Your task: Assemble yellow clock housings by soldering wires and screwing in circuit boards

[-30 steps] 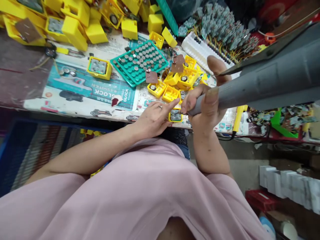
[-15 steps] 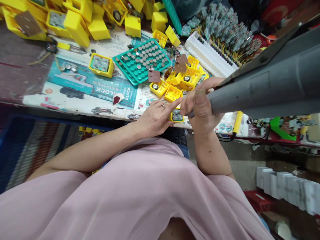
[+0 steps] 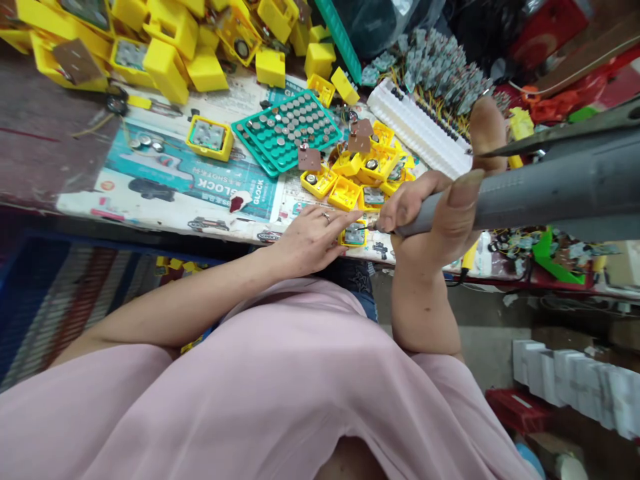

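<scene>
The grey driver (image 3: 525, 190), gripped tight by the right hand (image 3: 435, 213), is being lowered flatter than a second ago, its tip touching the yellow case (image 3: 353, 235) being steadied under the left hand (image 3: 313, 237)'s flat, open fingers.

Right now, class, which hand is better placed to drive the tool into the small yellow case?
Right hand: it grips the grey tool, tip at the yellow case. Left hand only steadies it.

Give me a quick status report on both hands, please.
Right hand gripping grey power driver, tip on small yellow case. Left hand steadies it.
</scene>
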A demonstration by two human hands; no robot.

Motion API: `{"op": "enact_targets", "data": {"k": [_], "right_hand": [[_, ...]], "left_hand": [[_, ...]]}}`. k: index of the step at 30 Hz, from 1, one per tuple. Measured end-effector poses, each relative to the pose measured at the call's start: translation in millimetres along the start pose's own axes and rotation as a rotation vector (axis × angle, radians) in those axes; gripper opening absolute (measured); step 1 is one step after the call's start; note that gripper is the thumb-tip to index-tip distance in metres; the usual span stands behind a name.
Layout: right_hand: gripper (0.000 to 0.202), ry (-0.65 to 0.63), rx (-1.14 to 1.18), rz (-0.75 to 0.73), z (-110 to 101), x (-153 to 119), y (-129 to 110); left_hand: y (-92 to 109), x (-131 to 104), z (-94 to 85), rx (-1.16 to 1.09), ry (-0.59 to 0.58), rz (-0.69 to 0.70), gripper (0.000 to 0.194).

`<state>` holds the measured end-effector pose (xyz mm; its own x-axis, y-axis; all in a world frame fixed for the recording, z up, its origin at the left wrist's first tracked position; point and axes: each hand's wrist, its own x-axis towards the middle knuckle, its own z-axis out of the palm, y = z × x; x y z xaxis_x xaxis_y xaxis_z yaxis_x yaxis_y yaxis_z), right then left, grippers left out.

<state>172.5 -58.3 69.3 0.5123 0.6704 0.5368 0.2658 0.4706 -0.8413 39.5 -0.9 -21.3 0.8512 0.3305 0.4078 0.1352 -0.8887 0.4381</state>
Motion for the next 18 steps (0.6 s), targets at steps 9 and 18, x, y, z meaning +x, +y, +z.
{"op": "enact_targets", "data": {"k": [9, 18], "right_hand": [[0.041, 0.089, -0.093, 0.065, -12.4, 3.4, -6.2], [0.034, 0.204, -0.018, 0.022, -57.8, 5.3, 1.7]], "left_hand": [[4.4, 5.4, -7.4, 0.039, 0.025, 0.052, 0.041], [-15.6, 28.8, -34.3, 0.056, 0.148, 0.061, 0.03]]}}
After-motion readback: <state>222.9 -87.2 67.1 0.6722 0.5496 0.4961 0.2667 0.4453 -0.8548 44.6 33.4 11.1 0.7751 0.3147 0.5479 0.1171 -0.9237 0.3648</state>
